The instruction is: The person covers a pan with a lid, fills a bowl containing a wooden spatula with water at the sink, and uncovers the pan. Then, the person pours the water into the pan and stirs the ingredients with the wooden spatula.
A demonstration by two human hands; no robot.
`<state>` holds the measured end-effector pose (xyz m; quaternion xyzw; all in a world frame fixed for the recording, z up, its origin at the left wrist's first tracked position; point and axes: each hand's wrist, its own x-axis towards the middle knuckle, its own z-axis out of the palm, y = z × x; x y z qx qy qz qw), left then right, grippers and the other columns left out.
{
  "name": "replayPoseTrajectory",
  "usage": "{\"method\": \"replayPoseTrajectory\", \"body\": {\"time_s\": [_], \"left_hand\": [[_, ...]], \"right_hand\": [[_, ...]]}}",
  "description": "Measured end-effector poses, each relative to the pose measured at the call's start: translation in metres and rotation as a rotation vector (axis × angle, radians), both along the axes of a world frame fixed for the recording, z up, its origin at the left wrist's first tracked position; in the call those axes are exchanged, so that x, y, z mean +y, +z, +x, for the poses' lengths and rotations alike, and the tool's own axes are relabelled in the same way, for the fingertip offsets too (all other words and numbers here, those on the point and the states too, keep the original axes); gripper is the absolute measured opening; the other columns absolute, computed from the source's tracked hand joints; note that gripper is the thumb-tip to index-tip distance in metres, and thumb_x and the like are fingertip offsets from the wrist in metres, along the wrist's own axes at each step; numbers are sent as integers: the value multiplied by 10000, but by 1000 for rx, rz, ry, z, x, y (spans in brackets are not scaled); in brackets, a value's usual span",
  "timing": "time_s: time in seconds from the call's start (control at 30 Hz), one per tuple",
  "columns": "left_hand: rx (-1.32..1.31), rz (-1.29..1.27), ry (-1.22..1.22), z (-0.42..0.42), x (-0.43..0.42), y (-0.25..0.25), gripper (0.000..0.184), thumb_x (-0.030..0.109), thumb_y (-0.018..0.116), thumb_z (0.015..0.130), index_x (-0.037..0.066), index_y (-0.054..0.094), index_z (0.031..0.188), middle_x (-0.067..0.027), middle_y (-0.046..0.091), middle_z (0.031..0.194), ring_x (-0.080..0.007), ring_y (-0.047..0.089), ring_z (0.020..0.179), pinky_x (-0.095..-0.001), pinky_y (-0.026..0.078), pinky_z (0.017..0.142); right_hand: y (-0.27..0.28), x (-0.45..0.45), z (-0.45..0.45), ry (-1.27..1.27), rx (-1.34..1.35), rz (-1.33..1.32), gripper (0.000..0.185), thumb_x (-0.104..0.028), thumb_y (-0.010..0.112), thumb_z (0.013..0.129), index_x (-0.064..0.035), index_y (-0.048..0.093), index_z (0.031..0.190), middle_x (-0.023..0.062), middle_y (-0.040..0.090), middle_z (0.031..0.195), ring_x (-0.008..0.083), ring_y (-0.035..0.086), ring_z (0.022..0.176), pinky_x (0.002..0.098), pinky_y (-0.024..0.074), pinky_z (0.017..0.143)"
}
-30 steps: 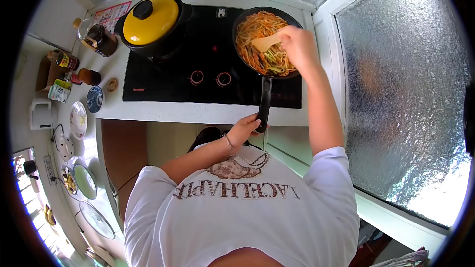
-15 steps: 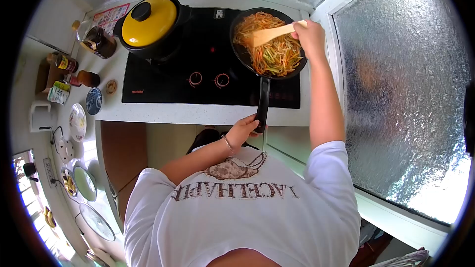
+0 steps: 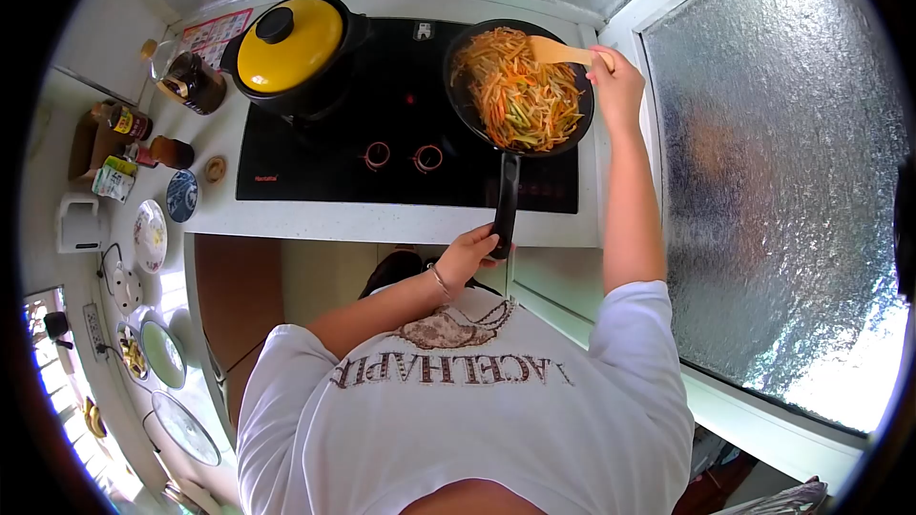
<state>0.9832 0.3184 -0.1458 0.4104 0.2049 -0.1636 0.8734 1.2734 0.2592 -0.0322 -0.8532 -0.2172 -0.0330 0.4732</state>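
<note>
My left hand (image 3: pixel 469 254) is wrapped round the black handle (image 3: pixel 508 200) of a frying pan (image 3: pixel 459 100) on the right part of the black cooktop. Shredded orange and pale green vegetables (image 3: pixel 525 100) fill much of the pan. With its fingers closed, my right hand (image 3: pixel 618 81) holds a wooden spatula (image 3: pixel 560 51) at the pan's upper right. The spatula's flat blade rests at the top edge of the vegetables, inside the rim.
A black pot with a yellow lid (image 3: pixel 291 43) stands on the cooktop's (image 3: pixel 324 167) left side. Further left are a dark bottle (image 3: pixel 194 83), jars (image 3: pixel 172 151), a blue bowl (image 3: pixel 182 194) and plates (image 3: pixel 151 236). A textured glass pane (image 3: pixel 773 181) borders the right.
The spatula has swung from the pan's middle to its upper right, with my right hand moving outward. The vegetables have shifted and lie differently. My left hand stays on the handle.
</note>
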Motion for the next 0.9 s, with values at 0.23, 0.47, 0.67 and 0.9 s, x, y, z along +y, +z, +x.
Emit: {"method": "replayPoseTrajectory", "body": {"time_s": [0.23, 0.47, 0.67, 0.9], "left_hand": [[10, 26, -1, 1, 0, 3, 322, 166, 395, 940, 32, 471, 1223, -64, 597, 1036, -118, 547, 876, -252, 450, 764], [-7, 4, 7, 2, 1, -1, 329, 163, 396, 938, 24, 470, 1228, -60, 602, 1037, -114, 546, 897, -252, 449, 772], [-1, 1, 7, 0, 0, -2, 329, 162, 397, 939, 32, 472, 1232, -58, 603, 1043, -110, 542, 917, -249, 446, 780], [10, 13, 5, 0, 0, 1, 330, 160, 401, 939, 36, 470, 1237, -59, 602, 1043, -115, 545, 942, -255, 449, 797]], "right_hand": [[-59, 18, 23, 342, -496, -232, 187, -76, 569, 832, -36, 634, 1003, 141, 651, 908, 252, 633, 787, 308, 491, 713], [-36, -5, -5, 462, -385, -358, 196, -87, 569, 839, -34, 628, 1018, 143, 636, 982, 263, 630, 835, 309, 496, 729], [-54, 20, 4, 291, -355, -274, 201, -102, 582, 835, -38, 631, 1020, 138, 642, 974, 244, 631, 855, 302, 489, 747], [-30, 16, -19, 500, -312, -283, 205, -89, 577, 822, -19, 624, 1010, 158, 636, 954, 308, 610, 866, 344, 479, 770]]}}
